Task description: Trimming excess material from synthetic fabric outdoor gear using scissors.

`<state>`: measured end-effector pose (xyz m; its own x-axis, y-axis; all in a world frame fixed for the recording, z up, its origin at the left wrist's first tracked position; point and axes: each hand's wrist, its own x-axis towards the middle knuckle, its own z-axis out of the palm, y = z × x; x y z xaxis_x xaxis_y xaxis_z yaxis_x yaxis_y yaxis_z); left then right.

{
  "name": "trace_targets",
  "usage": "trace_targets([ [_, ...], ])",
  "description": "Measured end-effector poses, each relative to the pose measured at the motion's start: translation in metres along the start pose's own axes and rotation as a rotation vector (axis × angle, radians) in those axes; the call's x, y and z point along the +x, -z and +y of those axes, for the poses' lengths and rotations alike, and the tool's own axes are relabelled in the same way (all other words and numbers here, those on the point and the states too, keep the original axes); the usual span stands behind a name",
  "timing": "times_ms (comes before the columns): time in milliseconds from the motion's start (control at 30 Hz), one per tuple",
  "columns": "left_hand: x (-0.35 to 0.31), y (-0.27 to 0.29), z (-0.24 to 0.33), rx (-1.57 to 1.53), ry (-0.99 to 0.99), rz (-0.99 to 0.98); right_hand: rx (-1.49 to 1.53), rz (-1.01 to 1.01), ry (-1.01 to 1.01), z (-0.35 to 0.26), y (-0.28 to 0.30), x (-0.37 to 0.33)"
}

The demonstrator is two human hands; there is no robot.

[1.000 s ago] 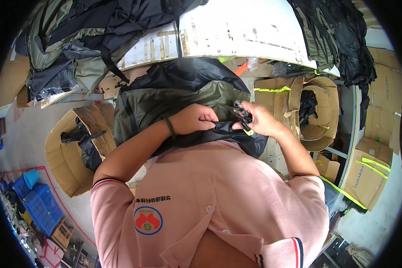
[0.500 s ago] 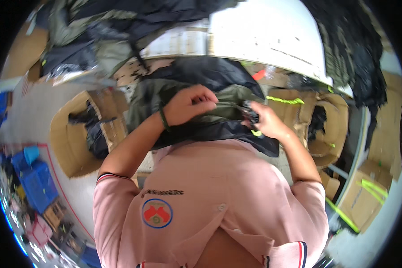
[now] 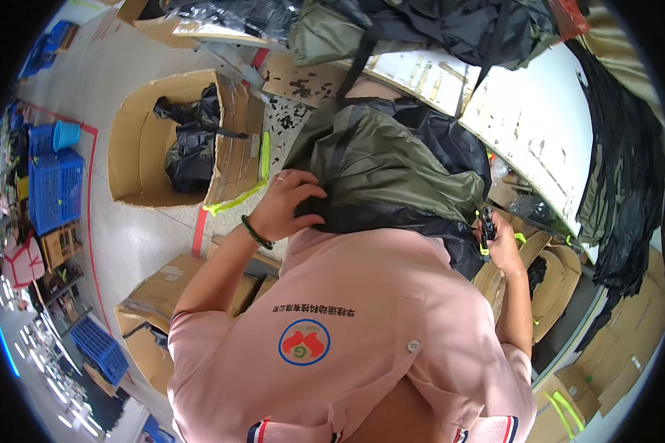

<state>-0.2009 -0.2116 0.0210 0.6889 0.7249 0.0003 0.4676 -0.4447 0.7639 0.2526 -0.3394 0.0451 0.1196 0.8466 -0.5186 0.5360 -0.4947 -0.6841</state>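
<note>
Across my lap lies an olive-green and black fabric piece (image 3: 391, 155), thin, slightly shiny and creased, with a dark strap on it. My left hand (image 3: 288, 203) has its fingers bent around the near left edge of the fabric, with black cloth between thumb and fingers. A dark green band circles that wrist. At the right end of the fabric, my right hand (image 3: 505, 240) is closed around a small black hand tool (image 3: 487, 229) with bright yellow bits beside it. The tool's exact kind is too small to make out.
An open cardboard box (image 3: 140, 148) with black fabric stands at the left. A white tabletop (image 3: 524, 125) spans the far right, bearing heaped dark bags or garments (image 3: 436, 37). Black fabric (image 3: 620, 192) hangs at its right end. Blue crates (image 3: 55, 192) stand farther left.
The view has swung, so the fabric and table now sit further right. My left hand has moved from above the fabric to its near left edge. The tool stays in my right hand.
</note>
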Motion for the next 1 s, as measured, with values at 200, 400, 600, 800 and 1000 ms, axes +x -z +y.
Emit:
trace_targets([
  [200,-0.005,-0.016,0.001,0.01,-0.113,0.084,-0.159,-0.014,0.041,-0.002,0.001,0.006],
  [400,-0.005,-0.034,-0.016,0.041,-0.158,0.174,-0.175,-0.002,0.006,-0.009,-0.002,0.003],
  [600,-0.036,0.055,-0.08,-0.336,0.325,0.755,0.174,0.018,0.06,-0.036,0.011,0.016],
  [800,-0.192,0.26,-0.209,0.426,0.492,1.749,0.143,0.268,0.242,-0.127,0.046,0.059],
  [1000,-0.2,0.289,-0.257,0.529,0.463,1.463,0.196,0.458,0.624,-0.188,0.07,0.151],
])
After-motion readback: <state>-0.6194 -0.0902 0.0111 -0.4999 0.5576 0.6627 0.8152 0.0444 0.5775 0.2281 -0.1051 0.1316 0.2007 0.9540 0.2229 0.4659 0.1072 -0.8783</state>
